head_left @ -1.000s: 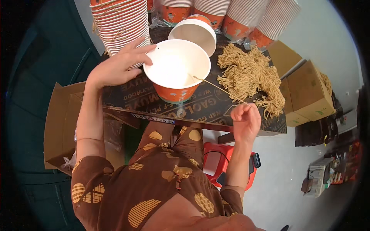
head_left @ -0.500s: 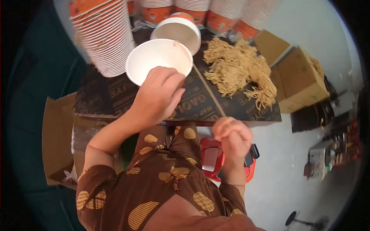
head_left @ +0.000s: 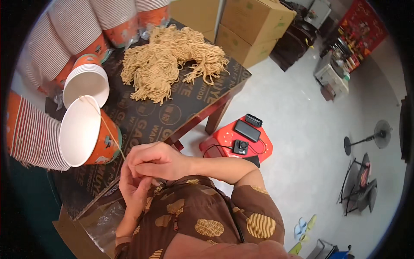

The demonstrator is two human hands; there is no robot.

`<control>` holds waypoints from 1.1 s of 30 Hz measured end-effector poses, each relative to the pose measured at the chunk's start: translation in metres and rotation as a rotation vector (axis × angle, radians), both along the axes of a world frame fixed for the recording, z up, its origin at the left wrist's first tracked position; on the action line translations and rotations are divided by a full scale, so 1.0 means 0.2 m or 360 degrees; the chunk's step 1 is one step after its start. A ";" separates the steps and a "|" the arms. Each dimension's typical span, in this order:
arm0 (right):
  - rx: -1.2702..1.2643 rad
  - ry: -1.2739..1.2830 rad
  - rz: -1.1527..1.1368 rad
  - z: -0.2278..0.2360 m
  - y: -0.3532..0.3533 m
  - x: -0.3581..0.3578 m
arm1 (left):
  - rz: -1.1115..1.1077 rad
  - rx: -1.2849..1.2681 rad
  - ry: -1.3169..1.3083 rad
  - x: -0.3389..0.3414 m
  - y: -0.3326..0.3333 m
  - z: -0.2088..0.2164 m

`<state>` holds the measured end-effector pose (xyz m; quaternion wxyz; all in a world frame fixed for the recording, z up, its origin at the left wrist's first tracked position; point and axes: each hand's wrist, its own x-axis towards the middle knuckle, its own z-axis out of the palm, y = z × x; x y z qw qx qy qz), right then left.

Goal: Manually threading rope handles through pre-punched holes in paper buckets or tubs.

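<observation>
A thin tan cord (head_left: 102, 116) runs from the rim of a white-lined orange paper bucket (head_left: 110, 144) down to my hands, which meet just off the table's near edge. My right hand (head_left: 157, 160), fingers curled, is closed on the cord's end. Beneath and beside it, my left hand (head_left: 134, 187) is also closed around the cord; the fingertips of both hands overlap and partly hide the grip. Behind this bucket lies a short nested stack of buckets (head_left: 88, 84), mouth toward me. A heap of tan cords (head_left: 168, 60) is spread on the table.
Tall bucket stacks (head_left: 32, 134) line the left and back of the dark printed table (head_left: 185, 108). A red stool (head_left: 263, 149) holds a small camera and black devices. Cardboard boxes (head_left: 254, 26) stand beyond the table. A fan (head_left: 364, 136) is at the far right.
The view has swung right. My left hand has left the bucket's mouth and come to my right hand. The cord still stretches from the bucket to my hands.
</observation>
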<state>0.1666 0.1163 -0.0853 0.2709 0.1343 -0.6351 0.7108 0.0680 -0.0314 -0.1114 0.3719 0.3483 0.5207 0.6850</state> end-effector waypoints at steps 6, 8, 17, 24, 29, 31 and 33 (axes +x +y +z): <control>-0.0016 0.0011 -0.0112 -0.04 0.00 0.00 | -0.0052 -0.0157 -0.0028 0.00 0.04 -0.06; -0.0146 -0.0126 -0.0063 -0.04 0.00 0.01 | -0.0040 -0.0167 -0.0093 0.01 0.04 -0.06; 0.0005 0.0035 -0.0249 -0.12 -0.01 -0.04 | -0.0128 -0.0193 -0.0143 0.01 0.02 -0.08; 0.0323 0.0139 -0.0970 -0.18 0.04 -0.03 | -0.0163 -0.0240 -0.0088 -0.04 -0.01 -0.12; 0.0290 0.0109 -0.1269 -0.15 0.04 0.08 | -0.0142 -0.0398 -0.0034 -0.06 -0.03 -0.13; 0.0672 0.0565 -0.1199 -0.18 0.05 0.04 | -0.0131 -0.0522 0.0047 -0.04 -0.03 -0.10; 0.0950 0.0364 -0.0934 -0.21 -0.02 0.07 | -0.0172 -0.0519 0.0057 -0.05 -0.04 -0.11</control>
